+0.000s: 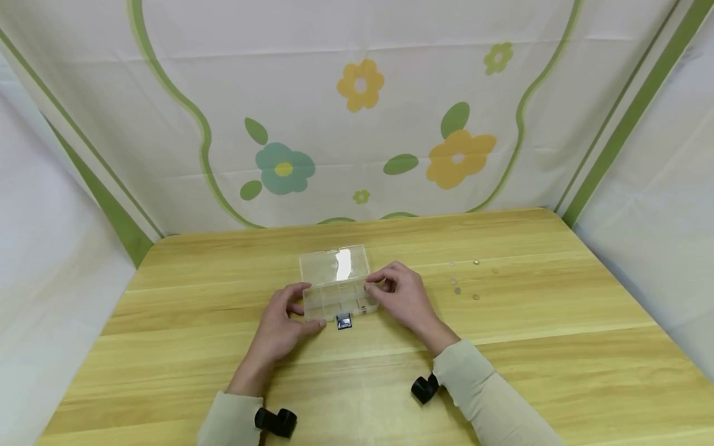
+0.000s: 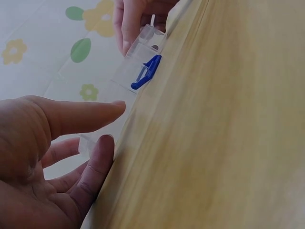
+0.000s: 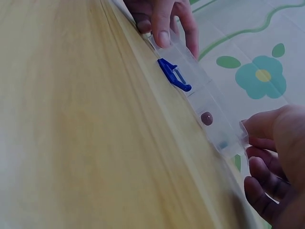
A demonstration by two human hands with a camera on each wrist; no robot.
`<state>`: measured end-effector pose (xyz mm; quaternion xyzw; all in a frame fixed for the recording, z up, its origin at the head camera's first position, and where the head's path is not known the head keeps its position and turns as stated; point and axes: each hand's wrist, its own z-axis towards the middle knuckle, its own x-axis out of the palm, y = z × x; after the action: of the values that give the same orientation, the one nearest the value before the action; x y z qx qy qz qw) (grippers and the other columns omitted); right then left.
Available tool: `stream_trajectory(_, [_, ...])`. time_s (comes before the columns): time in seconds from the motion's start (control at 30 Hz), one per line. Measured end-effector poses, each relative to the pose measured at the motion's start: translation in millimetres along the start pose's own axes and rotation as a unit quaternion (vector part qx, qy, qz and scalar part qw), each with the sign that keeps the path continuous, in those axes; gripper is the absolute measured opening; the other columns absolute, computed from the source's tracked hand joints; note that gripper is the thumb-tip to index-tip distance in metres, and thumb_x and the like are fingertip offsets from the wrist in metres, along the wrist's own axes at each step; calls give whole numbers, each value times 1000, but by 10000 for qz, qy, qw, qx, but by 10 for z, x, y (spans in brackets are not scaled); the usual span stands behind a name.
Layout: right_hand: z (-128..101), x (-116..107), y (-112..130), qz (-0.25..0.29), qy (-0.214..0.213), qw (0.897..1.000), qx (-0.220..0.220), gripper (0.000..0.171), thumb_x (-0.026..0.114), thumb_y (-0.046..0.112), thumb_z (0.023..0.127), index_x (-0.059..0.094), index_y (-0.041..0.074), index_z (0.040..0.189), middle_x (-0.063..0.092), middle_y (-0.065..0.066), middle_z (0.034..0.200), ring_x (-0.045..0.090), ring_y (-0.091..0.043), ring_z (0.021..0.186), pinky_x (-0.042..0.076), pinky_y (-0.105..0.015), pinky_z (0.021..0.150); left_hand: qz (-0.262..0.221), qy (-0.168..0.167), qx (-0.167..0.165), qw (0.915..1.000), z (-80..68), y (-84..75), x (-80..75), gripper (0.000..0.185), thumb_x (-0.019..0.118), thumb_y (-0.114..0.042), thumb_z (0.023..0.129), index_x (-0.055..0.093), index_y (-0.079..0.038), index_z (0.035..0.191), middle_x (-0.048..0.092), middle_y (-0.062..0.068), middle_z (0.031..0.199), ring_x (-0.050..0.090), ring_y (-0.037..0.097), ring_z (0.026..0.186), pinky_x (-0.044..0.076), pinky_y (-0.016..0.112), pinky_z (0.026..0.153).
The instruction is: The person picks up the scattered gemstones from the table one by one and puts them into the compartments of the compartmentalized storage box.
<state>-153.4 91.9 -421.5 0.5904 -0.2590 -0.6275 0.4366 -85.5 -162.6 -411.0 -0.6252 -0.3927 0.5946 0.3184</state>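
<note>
A clear plastic compartment box [image 1: 341, 298] lies on the table, its transparent lid [image 1: 320, 268] swung back. A blue latch [image 1: 344, 321] hangs at its front edge. My left hand [image 1: 283, 322] holds the left end, thumb along the front and fingers round the side. At the opposite end my right hand [image 1: 403, 297] pinches close to the corner, with thumb and forefinger near together at the rim; whether a small piece is between them, I cannot tell. Inside a compartment near that end sits a small dark brown round piece [image 3: 206, 118]. The latch [image 2: 147, 72] also shows in the left wrist view.
To the right on the wooden table [image 1: 530, 347] lie several small round pieces [image 1: 457, 290], spread apart. A white flowered cloth [image 1: 401, 62] rises behind the table's far edge. Black wrist cameras [image 1: 276, 422] sit at both cuffs.
</note>
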Motion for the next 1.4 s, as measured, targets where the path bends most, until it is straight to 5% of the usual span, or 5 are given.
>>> stream_trajectory(0.67, [105,-526,-179,-110,-702,9974,102,13,80,20,98,84,13,108,72,-5,103,66,-20,89,54,-28,78,-185,76,-52,9998,-2,-14,-7,77,93,-6,81,58,-9,150,56,19,142,60,28,110,48,33,86])
stream_trajectory(1.4, [69,-1253,-604,-477,-1573,9797,1147,27,76,29,101,81,9,119,71,-11,121,62,-11,98,50,-17,77,-131,46,-87,9999,-14,-13,-9,78,94,-8,80,59,-9,150,57,18,143,60,28,111,48,33,86])
